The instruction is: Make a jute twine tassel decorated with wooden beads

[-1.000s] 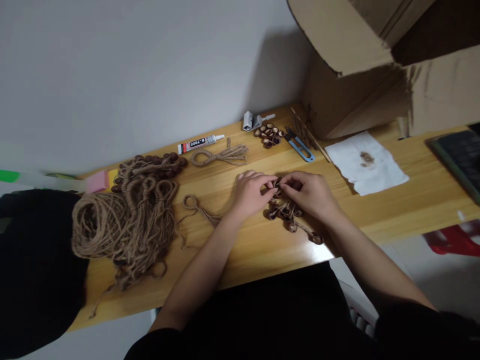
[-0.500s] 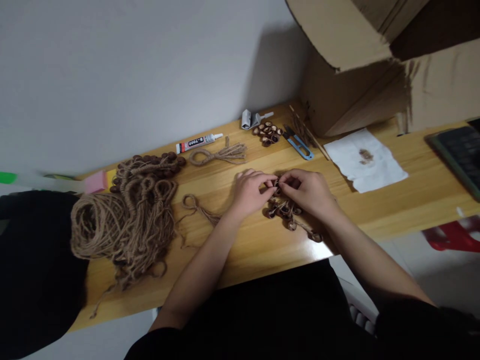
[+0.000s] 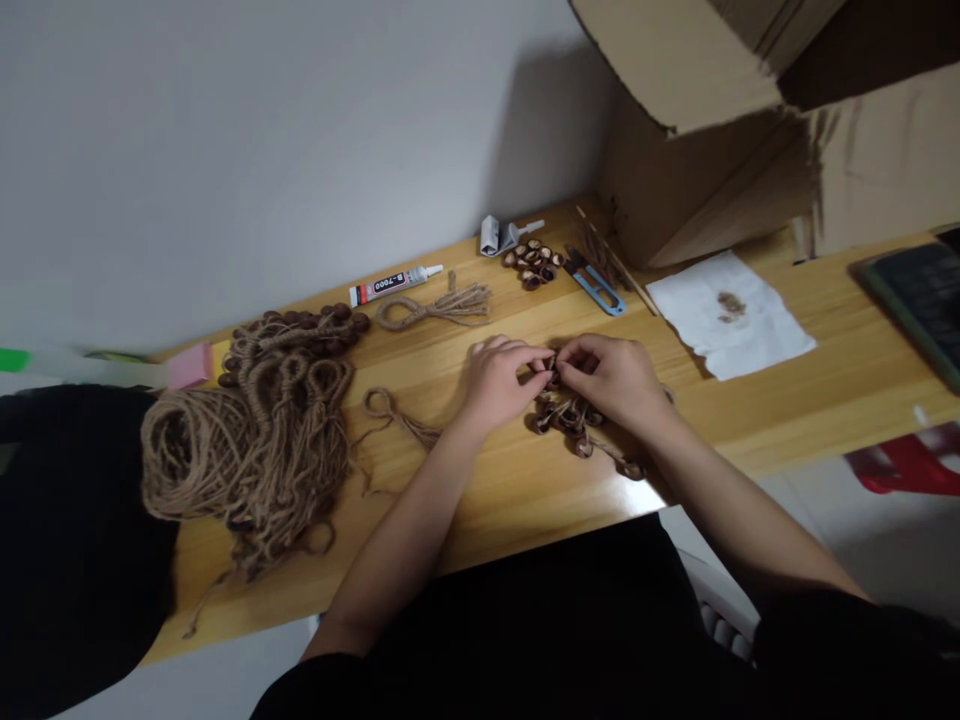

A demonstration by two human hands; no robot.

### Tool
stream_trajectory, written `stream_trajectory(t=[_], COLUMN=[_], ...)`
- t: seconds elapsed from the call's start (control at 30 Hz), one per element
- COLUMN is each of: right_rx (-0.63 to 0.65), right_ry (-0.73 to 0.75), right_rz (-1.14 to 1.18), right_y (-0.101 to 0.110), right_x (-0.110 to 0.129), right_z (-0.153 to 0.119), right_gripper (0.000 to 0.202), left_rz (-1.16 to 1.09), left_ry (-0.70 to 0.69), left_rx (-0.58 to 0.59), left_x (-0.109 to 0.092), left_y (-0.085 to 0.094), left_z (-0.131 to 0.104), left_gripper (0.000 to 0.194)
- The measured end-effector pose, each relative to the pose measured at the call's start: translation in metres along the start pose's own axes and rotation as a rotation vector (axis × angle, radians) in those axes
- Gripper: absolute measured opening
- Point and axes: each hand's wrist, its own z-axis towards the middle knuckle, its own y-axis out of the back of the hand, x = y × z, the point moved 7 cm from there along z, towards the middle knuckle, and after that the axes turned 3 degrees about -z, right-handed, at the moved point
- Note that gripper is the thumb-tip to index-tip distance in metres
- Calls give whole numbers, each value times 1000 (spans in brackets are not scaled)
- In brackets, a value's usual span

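Note:
My left hand and my right hand meet fingertip to fingertip over the wooden table. Both pinch a small dark brown shell piece between thumb and index finger; fingers partly hide it. Just below them lies a cluster of brown shell pieces on twine, partly covered by my right hand. Left of my left hand, a looped twine piece runs beneath my forearm. Behind my hands are loose half shells and blue thread snips.
A twine coil and a heap of knotted cords lie at left. Along the wall are a glue tube, a crumpled tube and a twine bundle. A cardboard box and stained tissue are at right.
The view has shifted very slightly. Both hands keep nearly the same pinching pose at the same spot.

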Motion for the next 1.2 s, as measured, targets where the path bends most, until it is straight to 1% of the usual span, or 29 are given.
stream_trajectory(t=[0.47, 0.57, 0.7, 0.87, 1.07, 1.2], right_rx=[-5, -11, -7, 8, 46, 34], right_ry=[-62, -72, -65, -45, -38, -28], right_rz=[18, 37, 61, 63, 56, 40], right_y=[0, -1, -3, -3, -2, -1], right_x=[-2, -4, -6, -5, -4, -3], right_z=[0, 0, 1, 1, 1, 2], right_gripper=[5, 8, 15, 13, 17, 16], left_rz=[-5, -6, 0, -8, -19, -23], left_ry=[-12, -22, -22, -41, -60, -73], left_rx=[3, 3, 3, -24, -46, -59], left_x=[0, 0, 0, 1, 1, 1], left_y=[-1, -1, -1, -1, -1, -1], left_z=[0, 0, 0, 0, 1, 1], left_gripper=[23, 23, 23, 22, 20, 21])
